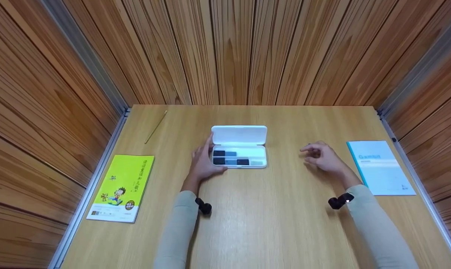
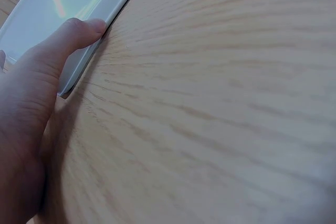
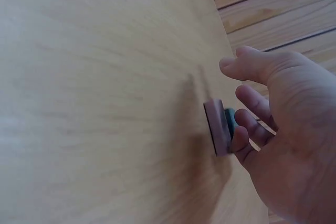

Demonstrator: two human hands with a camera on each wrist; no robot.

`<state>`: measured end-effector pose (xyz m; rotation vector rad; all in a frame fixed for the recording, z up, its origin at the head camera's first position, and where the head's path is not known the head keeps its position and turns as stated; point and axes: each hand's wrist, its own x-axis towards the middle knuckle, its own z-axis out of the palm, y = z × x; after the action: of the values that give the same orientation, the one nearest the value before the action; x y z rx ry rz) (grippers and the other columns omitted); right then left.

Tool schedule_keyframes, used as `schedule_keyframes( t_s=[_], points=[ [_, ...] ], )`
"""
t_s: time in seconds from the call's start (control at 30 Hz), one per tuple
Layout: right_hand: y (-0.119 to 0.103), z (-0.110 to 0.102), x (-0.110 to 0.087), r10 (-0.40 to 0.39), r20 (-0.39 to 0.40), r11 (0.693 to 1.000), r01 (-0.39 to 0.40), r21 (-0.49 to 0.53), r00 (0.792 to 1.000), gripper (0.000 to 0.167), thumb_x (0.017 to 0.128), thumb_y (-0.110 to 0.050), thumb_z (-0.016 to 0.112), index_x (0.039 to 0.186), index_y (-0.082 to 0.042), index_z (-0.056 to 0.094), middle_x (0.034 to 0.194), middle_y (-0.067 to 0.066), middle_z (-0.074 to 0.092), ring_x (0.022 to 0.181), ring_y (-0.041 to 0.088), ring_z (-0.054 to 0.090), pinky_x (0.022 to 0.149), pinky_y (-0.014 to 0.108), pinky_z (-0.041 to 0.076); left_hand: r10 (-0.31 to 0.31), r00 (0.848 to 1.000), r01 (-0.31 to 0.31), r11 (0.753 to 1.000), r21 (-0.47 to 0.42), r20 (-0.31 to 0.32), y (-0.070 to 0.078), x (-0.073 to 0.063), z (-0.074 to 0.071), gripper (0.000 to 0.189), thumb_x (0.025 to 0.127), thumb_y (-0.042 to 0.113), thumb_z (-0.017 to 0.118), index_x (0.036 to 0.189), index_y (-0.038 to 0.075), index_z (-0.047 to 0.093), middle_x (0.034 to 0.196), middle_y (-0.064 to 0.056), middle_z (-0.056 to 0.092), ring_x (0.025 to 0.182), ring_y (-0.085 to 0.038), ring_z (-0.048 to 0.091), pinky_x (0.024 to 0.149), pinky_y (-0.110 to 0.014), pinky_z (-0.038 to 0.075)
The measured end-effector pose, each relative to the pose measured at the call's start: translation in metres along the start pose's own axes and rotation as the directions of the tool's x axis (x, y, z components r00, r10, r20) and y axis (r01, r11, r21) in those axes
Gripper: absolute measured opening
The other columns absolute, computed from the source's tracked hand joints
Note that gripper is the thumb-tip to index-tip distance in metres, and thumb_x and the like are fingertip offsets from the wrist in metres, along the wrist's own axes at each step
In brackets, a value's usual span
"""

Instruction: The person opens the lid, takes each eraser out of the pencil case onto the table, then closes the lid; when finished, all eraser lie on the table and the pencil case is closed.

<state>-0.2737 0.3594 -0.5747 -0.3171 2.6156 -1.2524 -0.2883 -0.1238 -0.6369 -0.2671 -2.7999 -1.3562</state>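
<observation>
A white pencil case (image 1: 239,135) stands with its hinged lid raised near the middle of the table. Several small dark, blue and pale blocks (image 1: 242,161) sit in its tray. My left hand (image 1: 203,161) holds the case at its left end, the thumb on the near edge and the fingers along the side. To the right, my right hand (image 1: 324,157) is over the table with loosely bent fingers, thumb apart from them. Just by its fingertips is a small pinkish-grey and dark green block (image 3: 218,127); whether the fingers touch it I cannot tell.
A yellow-green book (image 1: 122,186) lies at the left and a light blue notebook (image 1: 380,168) at the right, beside the right forearm. A thin gold-coloured stick (image 1: 156,127) lies at the back left. Wooden walls (image 1: 233,52) enclose the table's back and sides.
</observation>
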Motion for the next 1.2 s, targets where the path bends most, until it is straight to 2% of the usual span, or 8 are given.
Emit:
schedule_keyframes(
  t_s=[0.13,0.33,0.63,0.8,1.0,1.2],
  points=[
    [-0.008,0.007,0.006,-0.02,0.0,0.999,0.02,-0.03,1.0,0.034,0.107,-0.008,0.074,0.141,-0.004,0.075,0.139,0.025,0.06,0.123,0.036,0.057,0.097,0.021,0.045,-0.006,1.0,0.006,1.0,-0.007,-0.001,0.0,-0.001,0.0,0.142,0.073,0.046,0.104,0.18,0.046,0.01,0.162,-0.005,0.06,0.153,-0.032,0.047,0.138,-0.062,0.018],
    [-0.019,0.025,0.016,-0.076,0.002,0.996,0.076,-0.036,0.997,0.032,0.106,-0.006,0.076,0.138,-0.004,0.076,0.134,0.024,0.063,0.121,0.037,0.057,0.099,0.032,0.043,0.013,1.0,-0.013,1.0,0.014,0.004,-0.001,0.001,-0.001,0.14,0.073,0.046,0.102,0.182,0.038,0.013,0.16,-0.007,0.062,0.151,-0.033,0.051,0.136,-0.066,0.019],
    [-0.041,0.051,0.033,-0.058,0.063,0.998,0.059,-0.018,0.996,0.036,0.107,-0.009,0.075,0.143,-0.009,0.074,0.142,0.022,0.062,0.129,0.038,0.059,0.106,0.041,0.044,0.007,1.0,-0.007,1.0,0.008,0.012,0.0,0.0,-0.001,0.141,0.074,0.048,0.102,0.182,0.041,0.011,0.161,-0.005,0.06,0.153,-0.031,0.05,0.137,-0.065,0.018],
    [-0.057,0.064,0.041,-0.05,0.089,0.999,0.05,-0.001,0.995,0.036,0.108,-0.008,0.073,0.144,-0.01,0.074,0.145,0.021,0.061,0.133,0.039,0.058,0.114,0.051,0.048,0.009,1.0,-0.009,1.0,0.01,0.006,-0.001,0.0,0.0,0.142,0.073,0.049,0.102,0.181,0.043,0.011,0.159,-0.004,0.061,0.151,-0.031,0.051,0.134,-0.063,0.021],
    [-0.074,0.079,0.051,-0.059,0.107,0.998,0.056,0.03,0.992,0.035,0.109,-0.008,0.072,0.143,-0.01,0.074,0.151,0.019,0.06,0.143,0.043,0.055,0.124,0.065,0.043,0.01,1.0,-0.01,1.0,0.01,0.002,-0.002,0.001,0.0,0.141,0.073,0.05,0.103,0.181,0.044,0.012,0.159,-0.004,0.062,0.15,-0.031,0.052,0.132,-0.061,0.024],
    [-0.093,0.094,0.061,-0.09,0.111,0.995,0.084,0.056,0.99,0.034,0.108,-0.008,0.074,0.141,-0.009,0.075,0.147,0.018,0.062,0.138,0.041,0.053,0.121,0.062,0.043,0.011,1.0,-0.011,1.0,0.012,0.005,-0.002,0.001,0.0,0.142,0.073,0.05,0.102,0.181,0.041,0.012,0.16,-0.005,0.061,0.151,-0.032,0.051,0.132,-0.061,0.024]
  ],
)
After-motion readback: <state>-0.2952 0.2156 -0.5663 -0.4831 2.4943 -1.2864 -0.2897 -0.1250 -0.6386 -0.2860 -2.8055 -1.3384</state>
